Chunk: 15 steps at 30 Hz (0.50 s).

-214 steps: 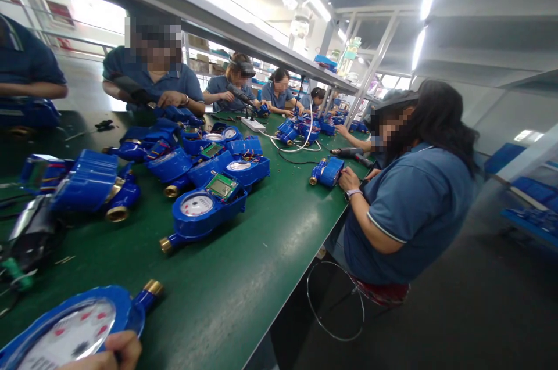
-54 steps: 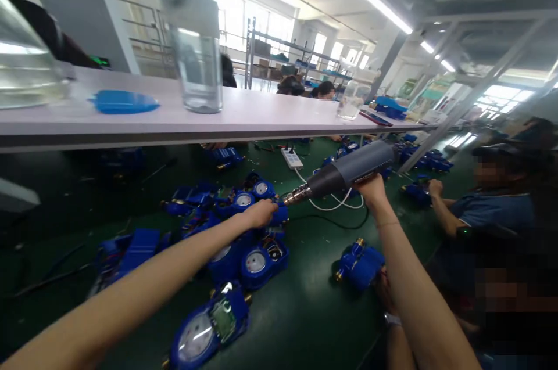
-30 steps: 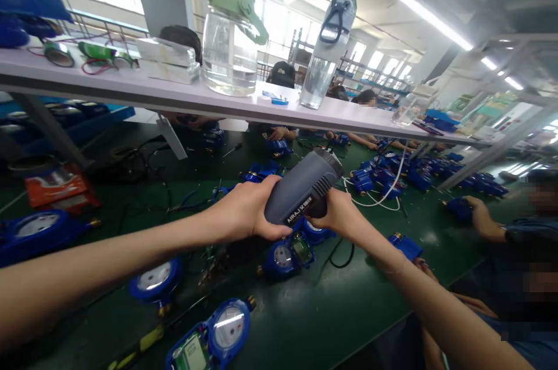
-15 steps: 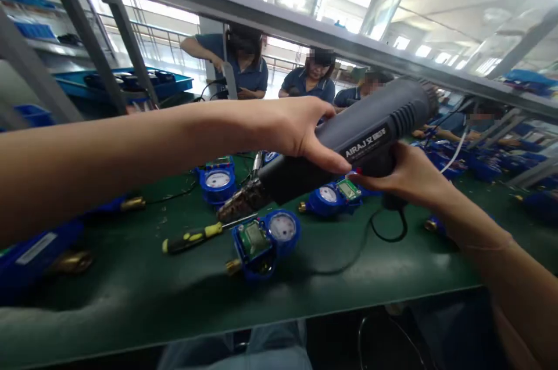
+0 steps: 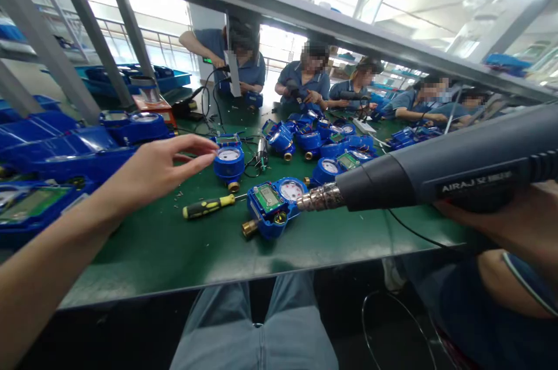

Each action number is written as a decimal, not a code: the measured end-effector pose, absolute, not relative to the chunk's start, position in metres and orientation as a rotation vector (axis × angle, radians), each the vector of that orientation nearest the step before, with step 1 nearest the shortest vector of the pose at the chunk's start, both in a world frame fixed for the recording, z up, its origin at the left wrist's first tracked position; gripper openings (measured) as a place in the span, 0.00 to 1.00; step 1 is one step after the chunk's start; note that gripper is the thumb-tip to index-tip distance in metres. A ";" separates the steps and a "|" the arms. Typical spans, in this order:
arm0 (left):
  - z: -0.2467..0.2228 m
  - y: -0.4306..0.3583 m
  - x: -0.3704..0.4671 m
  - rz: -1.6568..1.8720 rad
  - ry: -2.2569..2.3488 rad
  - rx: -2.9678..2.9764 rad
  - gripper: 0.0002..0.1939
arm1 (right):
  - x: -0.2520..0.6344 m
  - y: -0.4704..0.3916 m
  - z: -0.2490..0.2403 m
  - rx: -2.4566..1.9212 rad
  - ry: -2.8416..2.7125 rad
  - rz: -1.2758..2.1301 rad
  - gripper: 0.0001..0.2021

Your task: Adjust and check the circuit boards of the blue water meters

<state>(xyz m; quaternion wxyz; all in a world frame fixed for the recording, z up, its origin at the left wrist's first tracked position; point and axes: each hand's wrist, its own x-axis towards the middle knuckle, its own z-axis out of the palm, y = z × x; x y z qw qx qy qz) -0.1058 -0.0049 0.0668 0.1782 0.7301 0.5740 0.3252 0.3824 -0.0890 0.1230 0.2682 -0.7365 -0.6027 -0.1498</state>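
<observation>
Right hand (image 5: pixel 518 225) grips grey plastic heat gun (image 5: pixel 418 169) right of blue round-dialled meter (image 5: pixel 274 207); left hand (image 5: pixel 159 164) empty, fingers parted. Aiming, I'd guess; next needs steadiness.

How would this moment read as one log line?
right hand: gripping heat gun; left hand: open, holding nothing; nozzle: pointed toward blue meter; screwdriver: lying on green table

Bare strip in front, obstacles behind
The surface (image 5: pixel 165 265) is free before the screwdriver (image 5: pixel 209 207) and nearest meter (image 5: pixel 269 198); blue housings (image 5: pixel 78 149) crowd the left, the heat gun (image 5: pixel 418 169) bars the right, and a shelf (image 5: pixel 331 27) limits height farther back.
</observation>
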 end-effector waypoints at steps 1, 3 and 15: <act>0.047 -0.011 -0.116 0.939 1.712 1.974 0.19 | 0.386 -0.092 0.117 -1.990 -1.604 -0.447 0.25; 0.012 -0.025 -0.128 0.990 1.835 1.790 0.16 | 0.385 -0.097 0.107 -2.003 -1.541 -0.487 0.25; -0.087 -0.059 -0.141 1.373 1.968 1.192 0.15 | 0.348 -0.112 0.095 -1.979 -1.611 -0.603 0.36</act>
